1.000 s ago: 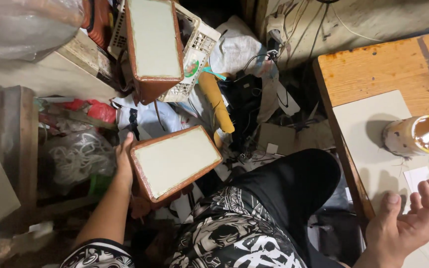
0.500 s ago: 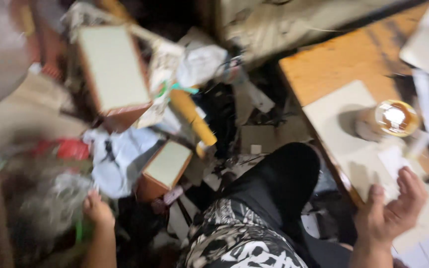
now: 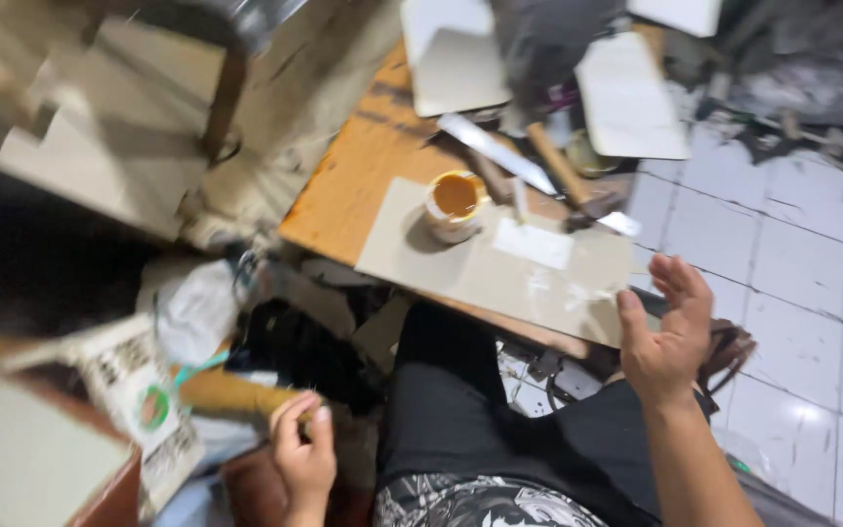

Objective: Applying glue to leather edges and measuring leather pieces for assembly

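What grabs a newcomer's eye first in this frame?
The open tub of orange-brown paste stands on a grey board atop the wooden table, with a hammer lying just behind it. The right hand hovers open at the board's near edge. Lower left, the left hand closes on a tan cardboard roll among the floor clutter.

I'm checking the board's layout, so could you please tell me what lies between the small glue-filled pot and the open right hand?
In the head view, a small white paper rectangle lies on the grey board between the pot and the right hand.
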